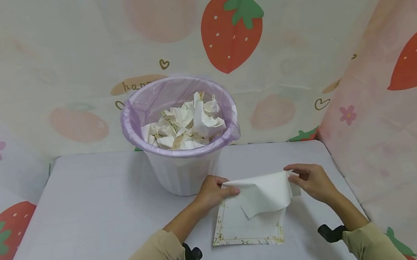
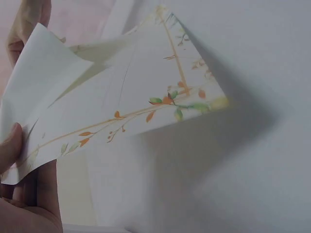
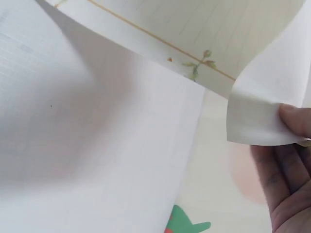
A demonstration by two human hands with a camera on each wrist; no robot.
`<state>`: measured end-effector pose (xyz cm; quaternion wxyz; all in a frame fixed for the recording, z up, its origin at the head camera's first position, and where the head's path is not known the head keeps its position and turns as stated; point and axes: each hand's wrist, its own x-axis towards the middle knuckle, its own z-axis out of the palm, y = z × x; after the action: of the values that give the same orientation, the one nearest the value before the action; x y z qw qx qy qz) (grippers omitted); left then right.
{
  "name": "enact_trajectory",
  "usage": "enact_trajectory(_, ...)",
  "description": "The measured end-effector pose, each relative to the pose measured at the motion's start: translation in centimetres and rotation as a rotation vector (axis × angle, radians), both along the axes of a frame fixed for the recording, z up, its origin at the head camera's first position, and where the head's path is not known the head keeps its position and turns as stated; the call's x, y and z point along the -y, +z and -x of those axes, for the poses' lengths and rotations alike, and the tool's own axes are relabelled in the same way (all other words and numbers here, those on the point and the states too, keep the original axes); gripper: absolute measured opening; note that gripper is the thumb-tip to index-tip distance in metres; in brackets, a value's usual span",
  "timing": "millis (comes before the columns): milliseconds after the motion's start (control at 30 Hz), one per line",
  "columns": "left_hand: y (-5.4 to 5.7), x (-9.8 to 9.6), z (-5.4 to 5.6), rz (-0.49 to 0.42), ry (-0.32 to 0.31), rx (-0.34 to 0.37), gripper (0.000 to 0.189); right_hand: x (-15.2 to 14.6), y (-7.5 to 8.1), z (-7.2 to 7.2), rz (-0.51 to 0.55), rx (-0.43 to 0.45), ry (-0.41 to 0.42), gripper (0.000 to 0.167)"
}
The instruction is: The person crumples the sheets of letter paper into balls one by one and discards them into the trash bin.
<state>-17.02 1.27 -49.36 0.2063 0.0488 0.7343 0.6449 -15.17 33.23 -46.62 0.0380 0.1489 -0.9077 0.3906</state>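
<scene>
Between the two hands hangs lined letter paper with a floral border, tilted above the table. A plain white flap folds down over its upper part. I cannot tell whether flap and paper are one sheet or several. My left hand pinches the upper left corner, thumb on top and fingers beneath, as the left wrist view shows. At the upper right corner, my right hand pinches the paper's curled edge between thumb and fingers. Behind the left hand stands a white bin holding crumpled paper.
A lilac liner covers the bin's rim. The bin stands on a white table, toward the back. Cloth printed with strawberries hangs behind and at both sides. Each wrist wears a black camera mount.
</scene>
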Motion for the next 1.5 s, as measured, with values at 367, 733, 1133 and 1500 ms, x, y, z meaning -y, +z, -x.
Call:
enact_trajectory(367, 0.0, 0.2, 0.3, 0.020, -0.076, -0.069, 0.020, 0.1, 1.1, -0.1, -0.214, 0.110, 0.190, 0.033)
enact_trajectory(733, 1.1, 0.2, 0.3, 0.013, -0.113, -0.158, 0.018, 2.3, 2.1, 0.2, -0.321, 0.122, 0.301, 0.038)
enact_trajectory(1133, 1.3, 0.0, 0.4, -0.023, -0.118, -0.210, 0.017, 4.6, 2.4, 0.6, -0.318, 0.040, 0.335, 0.017)
enact_trajectory(1500, 1.7, -0.2, 0.0, 0.198, 0.108, -0.424, 0.030, 5.2, 2.2, 0.6, -0.292, 0.022, 0.221, 0.015)
